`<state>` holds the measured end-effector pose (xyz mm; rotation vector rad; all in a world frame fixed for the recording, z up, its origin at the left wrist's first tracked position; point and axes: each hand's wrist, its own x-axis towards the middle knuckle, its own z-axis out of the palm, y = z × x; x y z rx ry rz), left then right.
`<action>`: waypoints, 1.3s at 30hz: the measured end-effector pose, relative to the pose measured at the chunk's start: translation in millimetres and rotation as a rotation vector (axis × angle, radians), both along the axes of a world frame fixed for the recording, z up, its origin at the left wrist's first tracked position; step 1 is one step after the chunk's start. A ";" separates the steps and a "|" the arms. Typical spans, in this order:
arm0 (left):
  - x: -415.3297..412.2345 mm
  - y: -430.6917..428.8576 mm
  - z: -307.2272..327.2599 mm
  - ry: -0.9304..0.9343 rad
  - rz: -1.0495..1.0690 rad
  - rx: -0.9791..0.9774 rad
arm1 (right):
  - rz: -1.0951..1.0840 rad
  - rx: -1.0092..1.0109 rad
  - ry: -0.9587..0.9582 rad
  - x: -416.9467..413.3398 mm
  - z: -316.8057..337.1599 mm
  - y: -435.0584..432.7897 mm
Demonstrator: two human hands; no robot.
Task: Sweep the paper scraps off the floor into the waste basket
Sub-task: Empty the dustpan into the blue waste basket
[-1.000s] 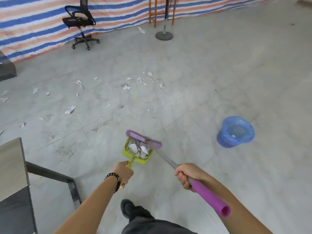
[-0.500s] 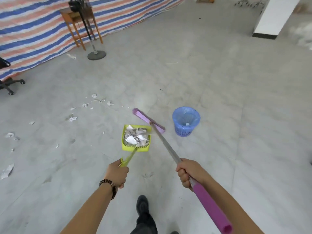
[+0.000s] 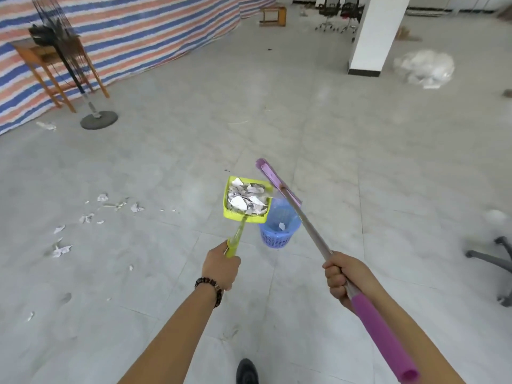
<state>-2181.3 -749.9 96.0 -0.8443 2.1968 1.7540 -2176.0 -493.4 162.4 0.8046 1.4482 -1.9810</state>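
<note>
Both hands are closed: my left hand [image 3: 221, 266] grips the scrap-filled dustpan [image 3: 246, 200], which hides part of the blue waste basket [image 3: 278, 231]; my right hand [image 3: 342, 278] grips the broom [image 3: 302, 217]. Paper scraps [image 3: 62, 249] litter the floor [image 3: 360, 151] leftward.

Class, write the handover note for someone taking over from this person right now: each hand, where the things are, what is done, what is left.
Left hand: gripping the green dustpan, full of paper scraps, held over the blue waste basket.
Right hand: gripping the purple broom, its head raised beside the pan.
Done: one load collected; one scrap already lies in the basket.
Left: tip the pan in, then sweep the loose scraps on the floor to the left.
</note>
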 end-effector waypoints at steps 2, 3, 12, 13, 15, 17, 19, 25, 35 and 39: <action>-23.0 -0.4 -1.2 -0.004 -0.019 0.016 | -0.052 -0.009 0.018 -10.4 -1.1 0.0; -32.2 0.1 -2.4 -0.003 -0.035 0.010 | -0.071 -0.004 0.024 -14.3 -2.2 0.1; -73.7 23.6 -14.9 0.011 -0.202 -0.174 | -0.145 0.094 0.001 -52.4 -25.7 21.9; -77.4 27.3 -16.9 0.011 -0.221 -0.206 | -0.144 0.099 -0.010 -56.1 -29.8 26.1; -84.6 35.3 -21.7 0.004 -0.265 -0.277 | -0.155 0.092 -0.044 -63.0 -38.3 37.0; -91.9 43.9 -24.9 -0.008 -0.317 -0.381 | -0.161 0.076 -0.085 -70.1 -45.5 48.9; -98.7 52.2 -26.0 -0.024 -0.395 -0.485 | -0.158 0.056 -0.129 -77.1 -50.7 60.8; -122.8 78.1 -22.7 -0.135 -0.647 -0.825 | -0.136 -0.028 -0.258 -93.7 -64.0 88.9; -151.1 117.6 -28.7 -0.200 -0.969 -1.051 | -0.118 -0.026 -0.292 -110.4 -74.7 113.0; -161.9 118.8 -32.9 -0.369 -0.679 -0.571 | -0.105 -0.013 -0.288 -115.2 -75.9 113.2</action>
